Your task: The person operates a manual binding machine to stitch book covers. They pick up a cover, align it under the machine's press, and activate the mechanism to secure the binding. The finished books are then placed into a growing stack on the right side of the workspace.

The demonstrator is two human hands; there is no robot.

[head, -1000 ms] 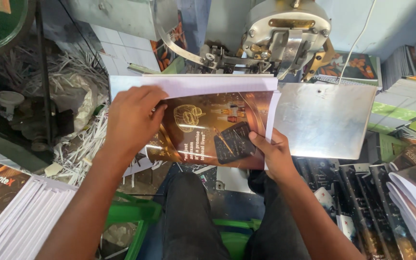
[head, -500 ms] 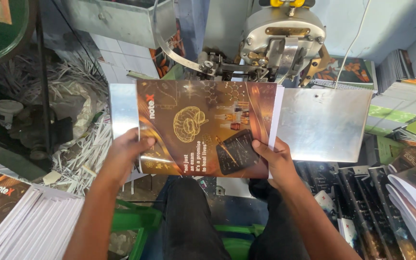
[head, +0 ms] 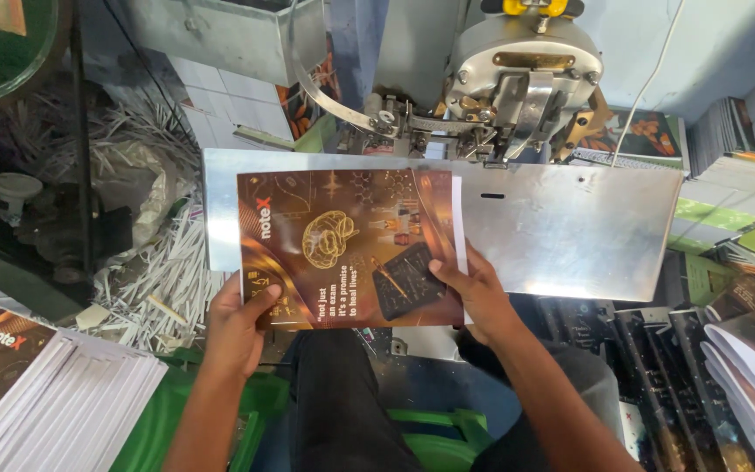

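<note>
We hold a brown-covered booklet [head: 351, 249] flat on the left half of the metal plate [head: 570, 232], under the stitching machine head [head: 522, 79]. Our left hand [head: 242, 328] pinches its near-left corner, fingers closed; our right hand [head: 474, 284] presses its near-right edge, fingers spread flat.

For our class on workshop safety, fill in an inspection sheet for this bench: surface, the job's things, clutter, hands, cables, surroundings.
Surface: bare metal plate under the machine head.
Job's things: brown booklet lying flat on the plate, white pages showing at its right edge.
Clutter: paper strip offcuts heaped at left.
Hands: left hand grips the booklet's lower left corner; right hand presses its right edge.
Cables: thin white cable beside the machine.
Surroundings: stacked booklets lower left, green chair below.
</note>
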